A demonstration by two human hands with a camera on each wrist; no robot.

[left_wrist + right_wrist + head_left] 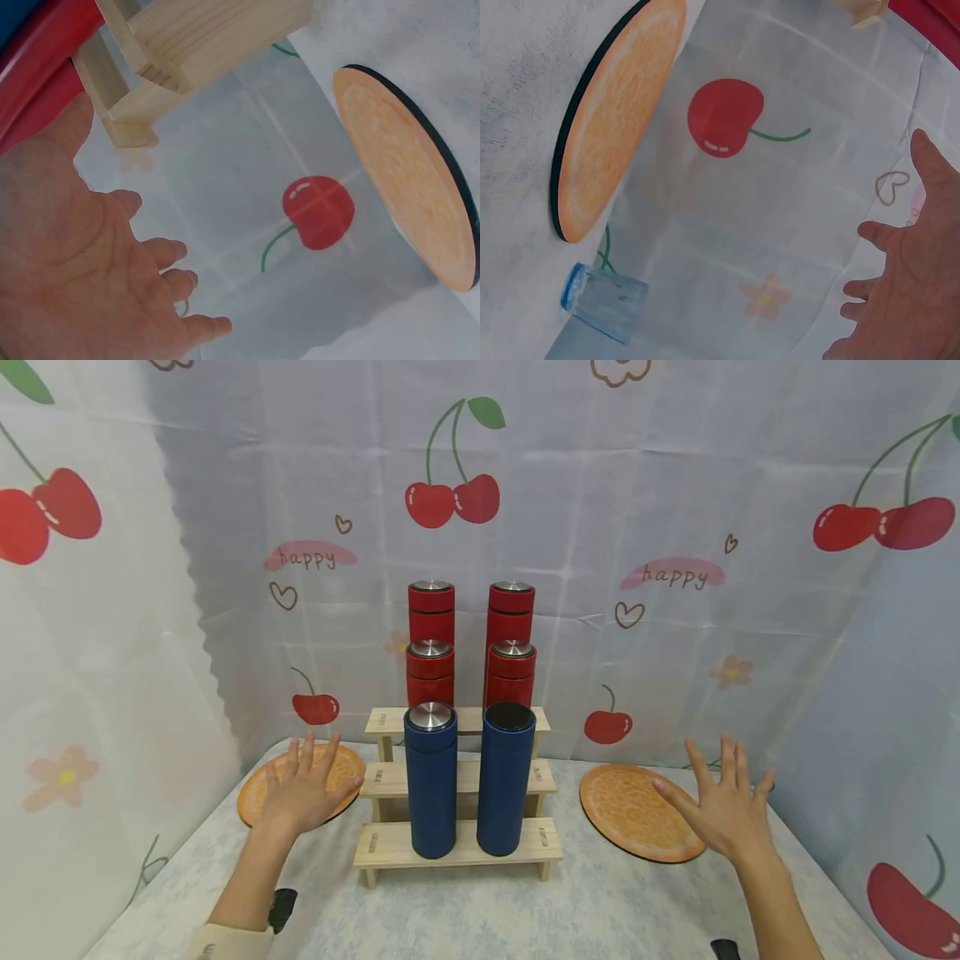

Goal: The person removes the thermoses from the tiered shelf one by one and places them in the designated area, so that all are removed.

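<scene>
My left hand hovers with fingers spread, overlapping the left round orange-patterned mat in the head view. My right hand is likewise spread and holds nothing, beside the right round mat. Between the hands stands a three-step wooden rack. Two upright blue thermos bottles, the left one silver-topped and the right one black-topped, stand on its lowest step. Behind them rise several red thermos bottles with silver tops, their lower parts hidden.
In the right wrist view a clear blue cup sits near the mat at the table edge. A pale mottled cloth covers the table. A cherry-printed curtain encloses the back and both sides.
</scene>
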